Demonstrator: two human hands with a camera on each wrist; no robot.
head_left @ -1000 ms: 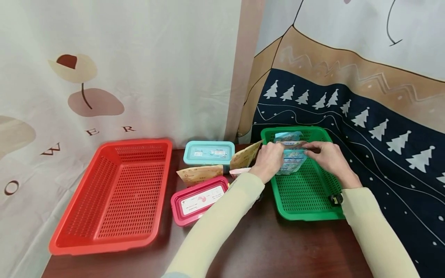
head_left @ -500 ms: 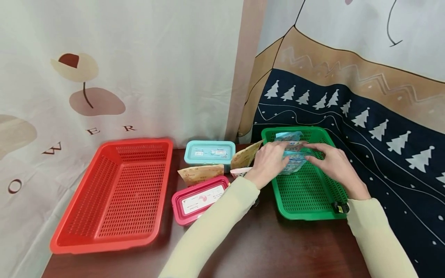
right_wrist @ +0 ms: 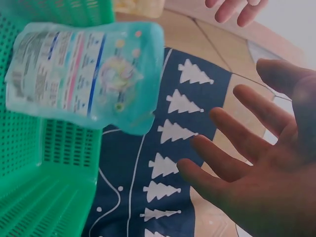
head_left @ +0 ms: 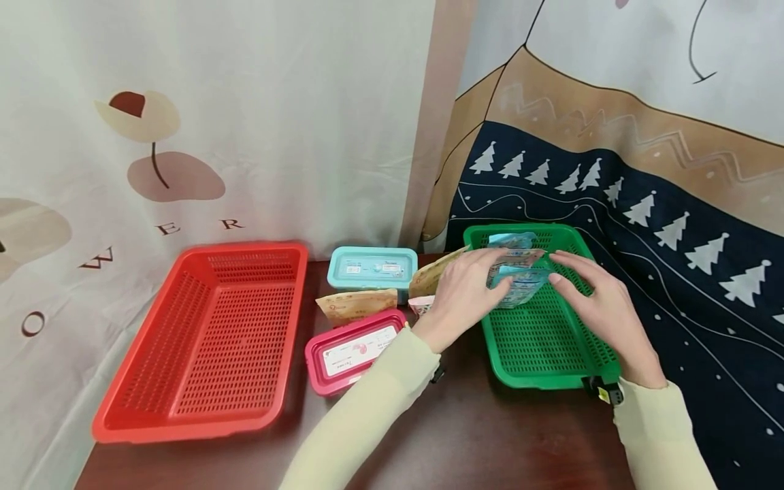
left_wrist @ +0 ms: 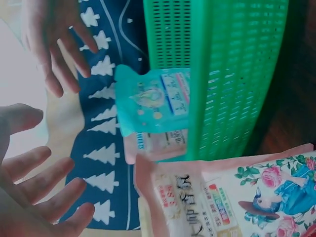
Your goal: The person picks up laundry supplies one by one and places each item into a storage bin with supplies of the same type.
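Note:
Several pouches stand upright in the far half of the green basket (head_left: 539,378). A turquoise pouch (right_wrist: 84,74) is nearest, with a pinkish pouch (left_wrist: 160,144) behind it and another blue pouch (head_left: 511,239) at the back. My left hand (head_left: 465,289) hovers at the basket's left rim, fingers spread and holding nothing; in the head view it hides part of the pouches. On the other side my right hand (head_left: 603,306) is held over the basket, fingers apart, just clear of the turquoise pouch. Both wrist views show the fingers loose and away from the pouches.
A red basket (head_left: 229,347) stands at the left. Between the baskets are a light-blue lidded box (head_left: 372,267), a magenta lidded box (head_left: 355,352), two tan packets, one being the left packet (head_left: 355,305), and a pink floral pouch (left_wrist: 266,197). Curtains hang behind.
Both hands have let go of the pinkish pouch, which stays standing in the green basket. The hands have drawn apart, left hand to the left and right hand to the right and nearer.

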